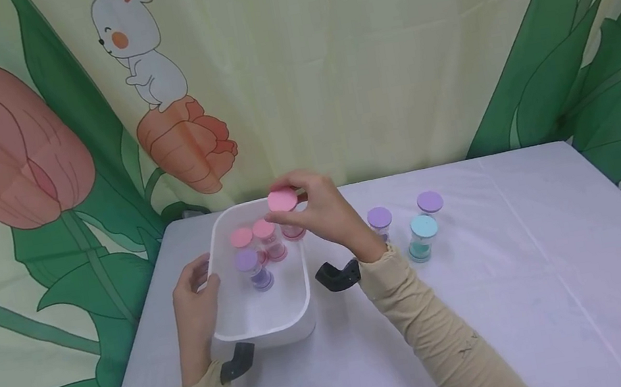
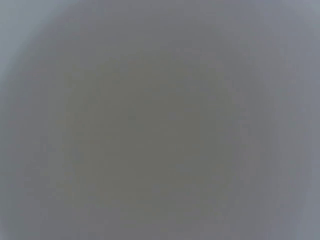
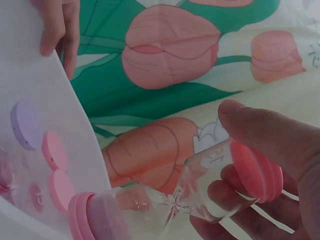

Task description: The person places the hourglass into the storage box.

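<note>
Live at the white, rounded-rectangular bin (image 1: 263, 318): a clear, waisted hourglass with round pink caps (image 3: 174, 202) is held upright beside the far right rim, its upper cap grasped between the thumb and fingers of the right hand (image 1: 322, 208). Whether the rim is touched cannot be told. On the opposite side, the bin's wall is gripped by the left hand (image 1: 197, 308), the thumb over the inside and the fingers outside. Inside, two pink-capped hourglasses (image 1: 265, 230) are seen standing close together, with a purple-capped hourglass (image 1: 254, 270) just nearer. Out on the white cloth-covered table (image 1: 493, 327), two purple-capped hourglasses (image 1: 430, 202) and one teal-capped hourglass (image 1: 422, 235) are left standing to the right. The step in hand is judged to be the transfer of one hourglass over the rim, though in or out cannot be told. For the next move, a firm pinch, a steadied bin and clearance from both the rim and the pink neighbours seem to be called for.
</note>
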Action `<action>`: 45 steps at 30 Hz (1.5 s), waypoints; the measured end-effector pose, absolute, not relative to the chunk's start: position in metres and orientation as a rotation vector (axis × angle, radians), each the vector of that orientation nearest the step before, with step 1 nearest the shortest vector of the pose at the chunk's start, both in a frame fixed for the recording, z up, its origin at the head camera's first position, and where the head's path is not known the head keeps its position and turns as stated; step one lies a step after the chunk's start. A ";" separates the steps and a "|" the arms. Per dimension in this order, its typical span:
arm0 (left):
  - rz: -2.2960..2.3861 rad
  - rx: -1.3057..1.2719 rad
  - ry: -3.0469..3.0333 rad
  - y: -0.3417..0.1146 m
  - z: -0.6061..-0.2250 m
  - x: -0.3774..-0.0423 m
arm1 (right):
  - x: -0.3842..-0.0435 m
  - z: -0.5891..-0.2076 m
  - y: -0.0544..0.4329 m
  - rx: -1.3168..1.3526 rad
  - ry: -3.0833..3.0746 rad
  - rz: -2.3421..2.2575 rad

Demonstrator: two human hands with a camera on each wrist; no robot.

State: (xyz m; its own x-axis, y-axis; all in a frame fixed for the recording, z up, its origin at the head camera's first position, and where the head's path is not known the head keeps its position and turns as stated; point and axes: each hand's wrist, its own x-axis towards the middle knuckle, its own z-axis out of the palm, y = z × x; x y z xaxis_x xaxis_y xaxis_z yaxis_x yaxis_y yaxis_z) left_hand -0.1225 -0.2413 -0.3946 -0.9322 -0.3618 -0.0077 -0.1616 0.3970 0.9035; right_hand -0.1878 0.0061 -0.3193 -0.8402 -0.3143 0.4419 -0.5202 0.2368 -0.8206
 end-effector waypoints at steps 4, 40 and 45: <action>-1.574 0.462 -2.462 -0.242 -0.396 -0.123 | -0.188 -0.321 -0.001 0.800 -2.309 1.677; -1.572 0.450 -2.452 -0.243 -0.397 -0.123 | -0.193 -0.359 -0.040 0.811 -2.487 1.700; -1.563 0.451 -2.458 -0.243 -0.396 -0.122 | -0.195 -0.360 -0.043 0.857 -2.491 1.642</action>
State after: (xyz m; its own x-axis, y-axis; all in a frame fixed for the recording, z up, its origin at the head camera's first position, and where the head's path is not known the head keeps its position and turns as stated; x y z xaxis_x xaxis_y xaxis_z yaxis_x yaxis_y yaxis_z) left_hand -0.1224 -0.2434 -0.3965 -0.9349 -0.3549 -0.0002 -0.1507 0.3965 0.9056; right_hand -0.1954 -0.0430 -0.3604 -0.8469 -0.4232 0.3220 -0.4629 0.2885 -0.8382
